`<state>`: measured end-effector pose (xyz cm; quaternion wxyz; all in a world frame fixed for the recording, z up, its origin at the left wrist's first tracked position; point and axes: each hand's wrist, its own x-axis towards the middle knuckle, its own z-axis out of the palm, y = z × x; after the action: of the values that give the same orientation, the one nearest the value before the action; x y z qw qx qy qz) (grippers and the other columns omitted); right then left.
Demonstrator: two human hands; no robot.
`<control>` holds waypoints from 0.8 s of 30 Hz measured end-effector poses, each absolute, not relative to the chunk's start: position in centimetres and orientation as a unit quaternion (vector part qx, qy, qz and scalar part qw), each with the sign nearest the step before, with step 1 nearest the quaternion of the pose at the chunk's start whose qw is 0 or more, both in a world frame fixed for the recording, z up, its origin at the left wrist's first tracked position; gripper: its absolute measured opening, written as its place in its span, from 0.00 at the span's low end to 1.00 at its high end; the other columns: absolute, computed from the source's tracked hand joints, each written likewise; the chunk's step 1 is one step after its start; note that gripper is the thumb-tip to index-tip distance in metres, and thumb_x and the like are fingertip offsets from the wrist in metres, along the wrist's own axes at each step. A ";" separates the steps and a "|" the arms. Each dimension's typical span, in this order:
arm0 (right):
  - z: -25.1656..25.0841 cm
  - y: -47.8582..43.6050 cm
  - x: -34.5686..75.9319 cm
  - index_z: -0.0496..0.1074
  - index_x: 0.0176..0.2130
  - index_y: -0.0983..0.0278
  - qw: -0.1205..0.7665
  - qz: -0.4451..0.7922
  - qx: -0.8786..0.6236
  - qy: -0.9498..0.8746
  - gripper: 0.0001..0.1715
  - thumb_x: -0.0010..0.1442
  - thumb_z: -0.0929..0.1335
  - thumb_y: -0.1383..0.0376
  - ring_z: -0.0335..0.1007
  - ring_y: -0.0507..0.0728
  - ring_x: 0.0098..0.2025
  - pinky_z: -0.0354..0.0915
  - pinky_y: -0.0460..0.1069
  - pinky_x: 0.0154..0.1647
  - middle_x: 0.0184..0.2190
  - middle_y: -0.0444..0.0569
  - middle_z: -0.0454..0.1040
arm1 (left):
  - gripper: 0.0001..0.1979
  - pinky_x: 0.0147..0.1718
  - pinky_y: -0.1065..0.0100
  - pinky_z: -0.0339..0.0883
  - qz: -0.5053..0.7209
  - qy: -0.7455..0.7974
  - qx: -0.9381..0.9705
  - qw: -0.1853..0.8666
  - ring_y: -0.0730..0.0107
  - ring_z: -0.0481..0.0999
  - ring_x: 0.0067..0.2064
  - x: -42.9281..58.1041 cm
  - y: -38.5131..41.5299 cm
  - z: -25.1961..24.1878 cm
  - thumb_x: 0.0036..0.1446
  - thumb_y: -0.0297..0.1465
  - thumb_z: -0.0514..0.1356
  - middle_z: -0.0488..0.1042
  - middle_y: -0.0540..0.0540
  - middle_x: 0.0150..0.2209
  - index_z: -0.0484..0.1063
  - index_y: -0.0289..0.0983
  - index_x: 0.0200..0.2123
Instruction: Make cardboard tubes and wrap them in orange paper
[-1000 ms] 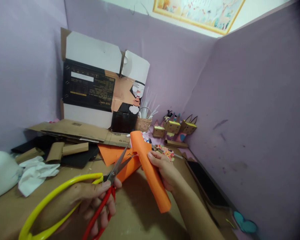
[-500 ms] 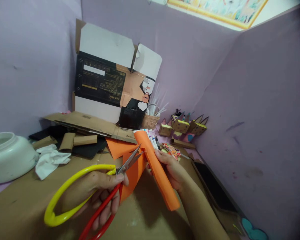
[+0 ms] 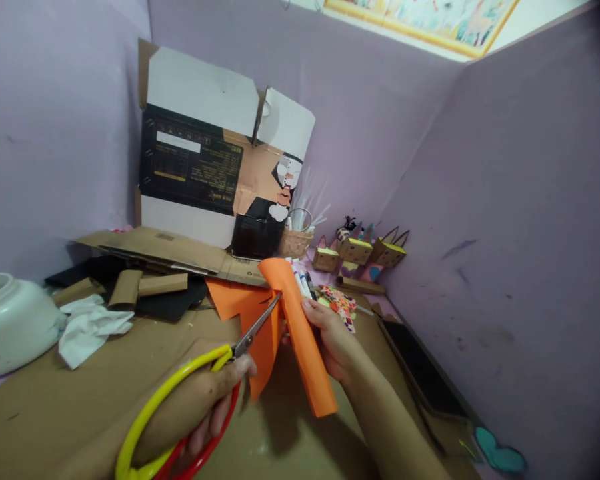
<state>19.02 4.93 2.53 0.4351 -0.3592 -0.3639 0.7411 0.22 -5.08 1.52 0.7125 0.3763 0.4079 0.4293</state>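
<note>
My left hand (image 3: 207, 393) is closed around the yellow and red handles of a pair of scissors (image 3: 247, 339). Their blades are together, with the tips touching the left edge of a piece of orange paper (image 3: 305, 340). That paper is rolled or folded into a long strip, and my right hand (image 3: 335, 337) grips it from the right, thumb in front and most fingers hidden behind. A looser orange flap (image 3: 263, 353) hangs down left of the strip. Behind lies another orange sheet (image 3: 227, 297) with a pointed cut edge.
A flattened box (image 3: 195, 160) leans against the wall. At left are a white pot (image 3: 15, 327), crumpled tissue (image 3: 90, 330) and cardboard pieces (image 3: 163, 285). Markers (image 3: 303, 280), a basket of sticks (image 3: 296, 243) and cardboard animal figures (image 3: 355, 252) stand behind; a black tablet-like slab (image 3: 420, 367) lies right.
The scissor blades have gone from parted to closed at the paper's edge. The orange strip and both hands sit slightly further left, and the whole view has shifted a little.
</note>
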 end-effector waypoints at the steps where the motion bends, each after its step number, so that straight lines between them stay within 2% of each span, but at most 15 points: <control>1: 2.5 4.9 19.0 0.68 0.33 0.66 0.435 0.742 -0.360 -0.363 0.07 0.54 0.68 0.64 0.70 0.53 0.21 0.69 0.47 0.21 0.23 0.47 0.74 | 0.13 0.09 0.79 0.53 0.423 0.407 0.377 0.716 0.78 0.63 0.11 0.3 -5.0 1.7 0.57 0.38 0.56 0.71 0.52 0.14 0.71 0.35 0.41; 4: 2.4 5.0 19.0 0.67 0.36 0.65 0.435 0.741 -0.361 -0.361 0.09 0.53 0.68 0.64 0.70 0.53 0.20 0.67 0.47 0.20 0.21 0.45 0.73 | 0.14 0.15 0.76 0.62 0.415 0.397 0.375 0.728 0.76 0.69 0.16 0.4 -5.0 2.0 0.59 0.36 0.56 0.73 0.51 0.20 0.68 0.35 0.45; 7: 2.3 5.0 19.0 0.66 0.38 0.65 0.438 0.738 -0.364 -0.362 0.12 0.53 0.69 0.64 0.70 0.53 0.20 0.67 0.47 0.20 0.22 0.44 0.73 | 0.14 0.29 0.67 0.71 0.422 0.381 0.373 0.733 0.71 0.75 0.31 0.2 -5.0 2.2 0.60 0.35 0.56 0.75 0.46 0.36 0.67 0.34 0.47; 9: 2.2 5.0 19.0 0.66 0.40 0.64 0.439 0.737 -0.365 -0.363 0.14 0.52 0.69 0.64 0.70 0.53 0.19 0.67 0.48 0.20 0.22 0.44 0.73 | 0.15 0.38 0.59 0.71 0.431 0.376 0.372 0.732 0.66 0.74 0.41 -0.1 -5.3 2.1 0.60 0.35 0.56 0.71 0.43 0.46 0.66 0.35 0.48; 12: 2.2 4.9 18.9 0.66 0.40 0.64 0.445 0.730 -0.366 -0.367 0.16 0.51 0.70 0.63 0.70 0.53 0.20 0.67 0.48 0.22 0.24 0.44 0.74 | 0.16 0.42 0.55 0.69 0.437 0.377 0.370 0.728 0.62 0.72 0.45 -0.7 -5.6 2.0 0.60 0.34 0.56 0.69 0.42 0.49 0.66 0.36 0.50; 17: 2.3 5.0 18.9 0.66 0.39 0.63 0.476 0.712 -0.371 -0.358 0.17 0.49 0.71 0.63 0.71 0.54 0.23 0.69 0.49 0.23 0.25 0.44 0.75 | 0.15 0.40 0.58 0.71 0.416 0.385 0.377 0.733 0.64 0.73 0.43 -0.8 -5.9 1.7 0.60 0.35 0.56 0.70 0.43 0.48 0.66 0.35 0.49; 19: 2.3 5.1 18.9 0.66 0.38 0.63 0.487 0.707 -0.370 -0.355 0.16 0.49 0.71 0.62 0.71 0.54 0.22 0.69 0.49 0.23 0.24 0.44 0.74 | 0.15 0.32 0.64 0.72 0.402 0.387 0.384 0.736 0.69 0.75 0.34 -0.7 -5.9 1.6 0.60 0.35 0.56 0.74 0.45 0.39 0.66 0.35 0.49; 21: 2.2 5.1 18.9 0.66 0.37 0.63 0.492 0.706 -0.367 -0.354 0.15 0.49 0.71 0.62 0.71 0.54 0.23 0.70 0.49 0.24 0.24 0.44 0.74 | 0.17 0.23 0.71 0.68 0.391 0.386 0.391 0.738 0.72 0.73 0.25 -0.5 -5.9 1.5 0.59 0.35 0.57 0.74 0.49 0.26 0.65 0.36 0.49; 24: 2.1 5.1 18.8 0.66 0.37 0.64 0.491 0.707 -0.365 -0.354 0.13 0.51 0.70 0.63 0.71 0.54 0.24 0.71 0.50 0.25 0.26 0.45 0.74 | 0.18 0.18 0.73 0.63 0.385 0.375 0.399 0.743 0.71 0.71 0.19 0.0 -5.8 1.1 0.56 0.36 0.59 0.72 0.52 0.17 0.65 0.37 0.49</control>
<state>18.76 5.12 2.09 0.4913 -0.3652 -0.3539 0.7071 -0.04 -5.77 1.12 0.7432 0.3986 0.3746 0.3853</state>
